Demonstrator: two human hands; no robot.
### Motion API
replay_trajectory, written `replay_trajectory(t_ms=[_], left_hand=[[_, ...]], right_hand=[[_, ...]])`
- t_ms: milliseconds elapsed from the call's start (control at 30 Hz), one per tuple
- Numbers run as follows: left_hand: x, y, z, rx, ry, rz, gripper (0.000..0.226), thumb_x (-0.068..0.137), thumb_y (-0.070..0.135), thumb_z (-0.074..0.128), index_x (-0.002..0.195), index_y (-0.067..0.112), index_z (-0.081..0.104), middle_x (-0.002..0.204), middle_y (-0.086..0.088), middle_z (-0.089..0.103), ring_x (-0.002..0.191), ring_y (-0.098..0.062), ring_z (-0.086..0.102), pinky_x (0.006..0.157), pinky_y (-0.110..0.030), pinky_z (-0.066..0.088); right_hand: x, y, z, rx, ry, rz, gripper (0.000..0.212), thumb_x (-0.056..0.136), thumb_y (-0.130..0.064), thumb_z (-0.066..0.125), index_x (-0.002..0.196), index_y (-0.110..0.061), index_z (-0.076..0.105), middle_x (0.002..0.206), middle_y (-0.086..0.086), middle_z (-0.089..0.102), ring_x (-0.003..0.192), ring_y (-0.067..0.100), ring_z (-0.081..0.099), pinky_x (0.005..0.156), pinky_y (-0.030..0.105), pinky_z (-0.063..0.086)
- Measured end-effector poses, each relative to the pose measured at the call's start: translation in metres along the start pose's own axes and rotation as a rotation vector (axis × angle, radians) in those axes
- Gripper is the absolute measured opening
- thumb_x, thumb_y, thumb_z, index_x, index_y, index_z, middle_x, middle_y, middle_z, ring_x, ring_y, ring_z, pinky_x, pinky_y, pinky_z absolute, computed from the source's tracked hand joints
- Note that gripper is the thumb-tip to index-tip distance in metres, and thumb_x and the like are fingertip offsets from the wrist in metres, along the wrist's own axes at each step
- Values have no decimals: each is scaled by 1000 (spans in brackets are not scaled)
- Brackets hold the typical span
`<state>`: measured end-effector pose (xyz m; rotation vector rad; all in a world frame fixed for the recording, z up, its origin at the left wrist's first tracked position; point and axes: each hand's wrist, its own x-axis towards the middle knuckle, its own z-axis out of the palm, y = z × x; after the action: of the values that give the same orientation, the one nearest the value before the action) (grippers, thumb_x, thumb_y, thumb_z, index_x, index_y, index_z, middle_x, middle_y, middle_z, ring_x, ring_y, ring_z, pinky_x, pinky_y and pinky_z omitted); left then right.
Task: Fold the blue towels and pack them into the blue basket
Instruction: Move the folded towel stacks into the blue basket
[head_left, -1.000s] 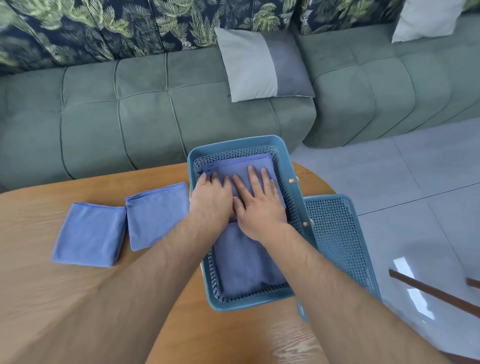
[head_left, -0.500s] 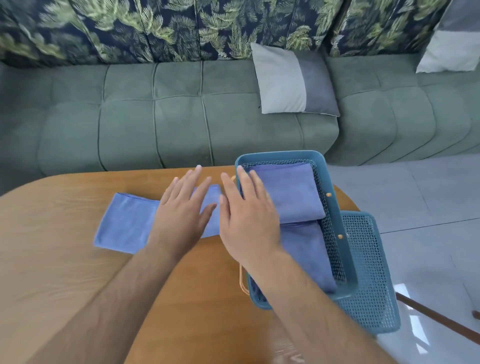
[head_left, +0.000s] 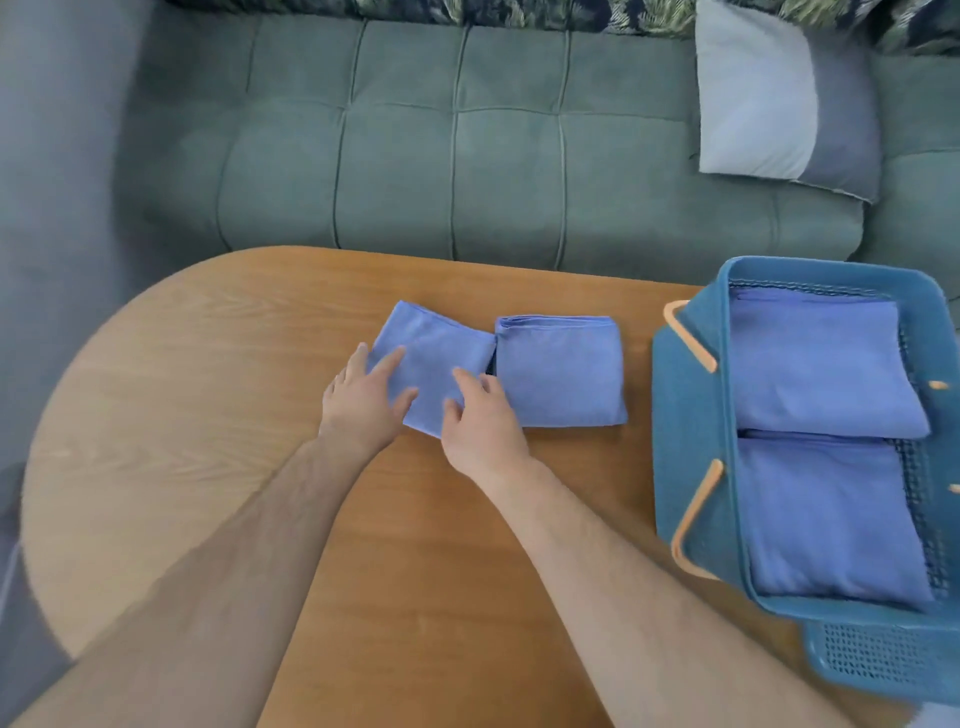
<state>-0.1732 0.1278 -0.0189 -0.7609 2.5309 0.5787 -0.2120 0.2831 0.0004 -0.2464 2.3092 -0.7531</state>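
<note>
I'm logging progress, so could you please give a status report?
Left hand flat on left towel, right hand curled at its edge, grip unclear. Second folded towel beside it; two towels in blue basket. Nothing blocking.

Blue plastic mesh basket (head_left: 685, 415): right side cut off by the frame edge.
Flat blue perforated plastic piece (head_left: 883, 660) beneath the basket's near corner: mostly hidden and cut off at lower right, so what it is stays unclear.
Left folded blue cloth towel (head_left: 436, 353): near edge covered by left hand (head_left: 363, 400) and right hand (head_left: 480, 421). Whether the right fingers pinch the cloth cannot be told.
Both forearms: cut off at the bottom edge.
</note>
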Motion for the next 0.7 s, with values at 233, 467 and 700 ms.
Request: replay_trajectory(t_ms=[233, 467, 700], left_hand=[[9, -7, 7, -221, 15, -41, 59, 88, 33, 68, 142, 37, 47, 144, -4, 43, 130, -27, 44, 111, -45, 35], [-14, -11, -12, -598, -64, -153, 38, 75, 9, 63, 106, 32, 64, 104, 5, 68, 80, -9, 64, 69, -21, 53], [-69, 37, -36, -721, 202, 94, 41, 84, 16, 76, 121, 29, 64, 121, 12, 53, 116, -2, 51, 103, -27, 44]], right_hand=[[16, -3, 22, 164, 157, 154, 33, 97, -19, 56, 130, -22, 56, 125, 10, 42, 95, 27, 60, 84, 34, 52], [8, -8, 19, 102, 103, 58, 48, 89, -15, 55, 135, -28, 56, 129, 3, 48, 118, 27, 47, 100, 34, 44], [-44, -7, -48, 4, 358, -185, 47, 93, -17, 58, 139, -25, 51, 135, -2, 43, 117, 22, 50, 95, 37, 47]])
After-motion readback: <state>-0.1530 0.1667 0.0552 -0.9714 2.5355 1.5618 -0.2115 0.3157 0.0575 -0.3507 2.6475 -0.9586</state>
